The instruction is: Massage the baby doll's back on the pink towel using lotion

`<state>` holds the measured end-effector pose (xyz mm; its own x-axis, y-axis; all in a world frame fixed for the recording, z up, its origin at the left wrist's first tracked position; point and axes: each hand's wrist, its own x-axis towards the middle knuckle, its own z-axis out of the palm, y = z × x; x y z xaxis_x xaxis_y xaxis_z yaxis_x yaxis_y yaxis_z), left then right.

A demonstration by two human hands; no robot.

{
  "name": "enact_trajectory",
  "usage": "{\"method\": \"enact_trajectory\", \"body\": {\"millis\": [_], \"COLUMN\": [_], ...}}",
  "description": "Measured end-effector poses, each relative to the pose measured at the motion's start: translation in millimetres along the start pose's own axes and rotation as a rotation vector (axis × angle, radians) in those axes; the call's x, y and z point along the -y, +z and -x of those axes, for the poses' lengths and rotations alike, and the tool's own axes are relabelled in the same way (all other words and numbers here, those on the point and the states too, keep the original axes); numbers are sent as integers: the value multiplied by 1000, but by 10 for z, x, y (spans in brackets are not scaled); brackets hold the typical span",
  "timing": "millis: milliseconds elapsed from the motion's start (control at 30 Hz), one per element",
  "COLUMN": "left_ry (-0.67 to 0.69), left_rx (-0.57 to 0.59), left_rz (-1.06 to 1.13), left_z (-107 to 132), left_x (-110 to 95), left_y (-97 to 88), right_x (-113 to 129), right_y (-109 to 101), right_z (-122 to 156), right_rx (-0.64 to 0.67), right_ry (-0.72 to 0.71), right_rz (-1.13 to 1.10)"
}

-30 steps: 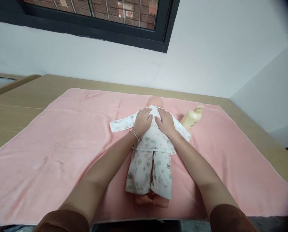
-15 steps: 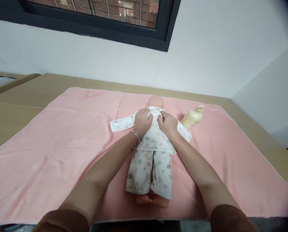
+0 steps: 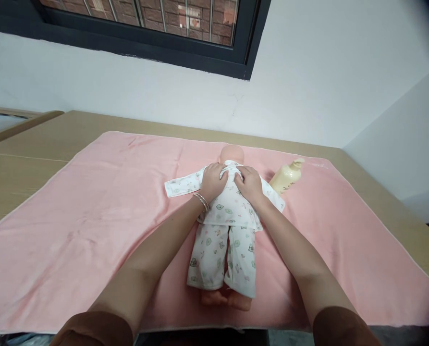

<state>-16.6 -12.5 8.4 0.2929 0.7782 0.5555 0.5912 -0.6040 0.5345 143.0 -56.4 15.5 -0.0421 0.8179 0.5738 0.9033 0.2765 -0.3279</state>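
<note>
Left hand [image 3: 213, 181], bangles at wrist, rests on upper back of doll [image 3: 226, 230], fingers curled and pinching shirt [image 3: 230, 209] cloth by the collar. Doll lies face down mid-towel [image 3: 91, 216] on desk [image 3: 27, 163], head far, bare feet near. Right hand [image 3: 251, 184] sits just beside the left and bunches the same cloth. Bottle [image 3: 286, 177] lies on towel, right of the sleeve.

Judgement: doll looks light, with a firm body. Shirt is thin and soft and likely slides over it, so cloth alone gives a poor hold. Firmer hold would be around the trunk under the arms.
</note>
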Motion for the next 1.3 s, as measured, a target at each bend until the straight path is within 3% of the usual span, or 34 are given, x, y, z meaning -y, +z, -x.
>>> {"method": "enact_trajectory", "body": {"millis": [167,333,500,733,1300], "left_ry": [5,-26,-68,-83,-111], "left_rx": [-85,-124,-75,-1,-21], "left_rz": [-55,-103,-139,-110,-43], "left_z": [27,58,62,22,19], "left_x": [-19,-70,-109,-87,-74], "left_y": [16,9,-19,-24,-11], "right_x": [88,112,82,83,86], "right_y": [-8,-41,-62,-72,-66], "right_z": [50,38,-15,-39,-34], "right_rx": [-102,-43,65,122,103], "right_ry": [107,122,102,103,110], "right_rz": [-3,32,49,52,30]}}
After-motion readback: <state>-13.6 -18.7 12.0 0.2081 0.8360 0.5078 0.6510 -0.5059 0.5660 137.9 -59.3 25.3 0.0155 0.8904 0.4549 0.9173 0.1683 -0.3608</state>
